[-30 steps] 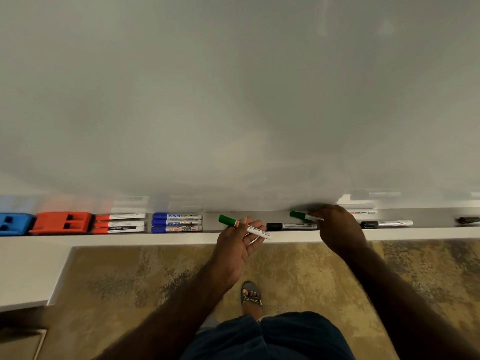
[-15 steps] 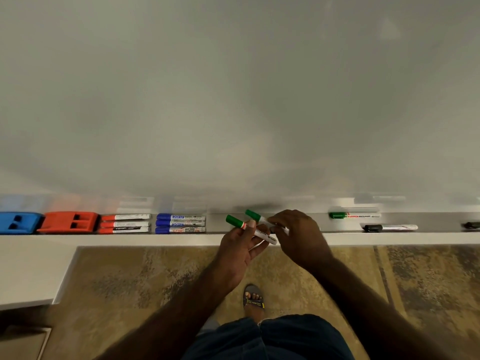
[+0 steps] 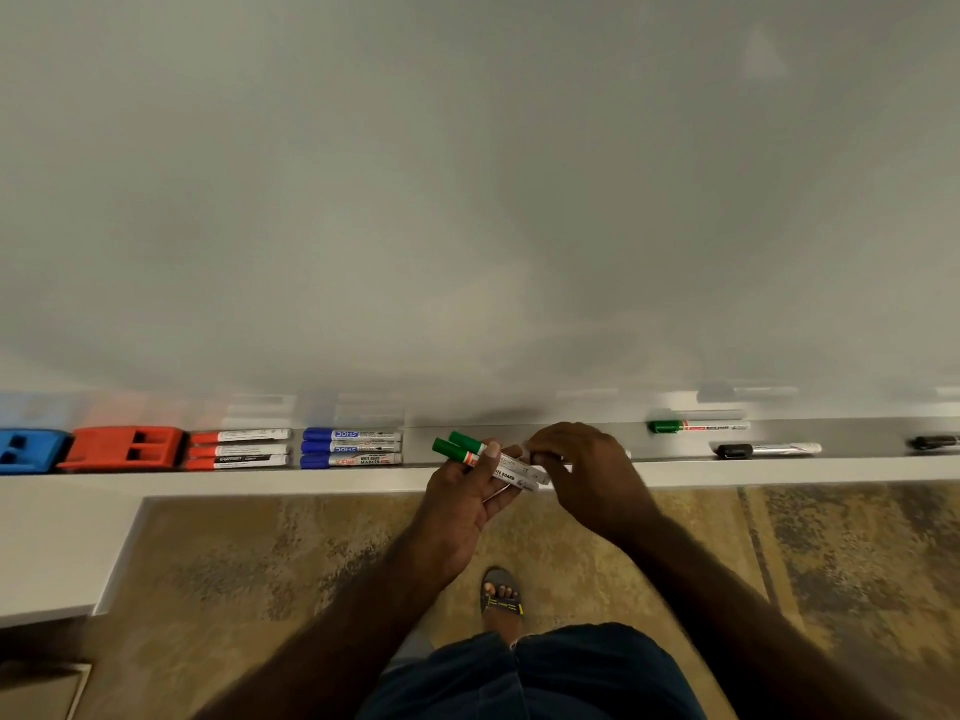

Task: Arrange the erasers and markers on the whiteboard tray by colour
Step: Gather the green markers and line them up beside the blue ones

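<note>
My left hand (image 3: 462, 504) holds two green markers (image 3: 457, 447) side by side, caps pointing left, just in front of the whiteboard tray (image 3: 675, 467). My right hand (image 3: 582, 472) touches their white tail ends with its fingertips. On the tray, from the left, lie a blue eraser (image 3: 28, 449), a red eraser (image 3: 124, 448), three red markers (image 3: 239, 449) and three blue markers (image 3: 353, 448). Further right lie a third green marker (image 3: 696, 426), a black marker (image 3: 769, 449) and another black marker (image 3: 932, 442) at the frame edge.
The whiteboard (image 3: 467, 200) fills the upper view. A white ledge (image 3: 57, 543) juts out at lower left. Below is a mottled brown floor (image 3: 291, 563), with my sandalled foot (image 3: 501, 597) and dark shorts (image 3: 530, 672).
My right hand picked a green marker off the tray, carried it left and laid it beside the one in my left hand. The view shifted slightly left.
</note>
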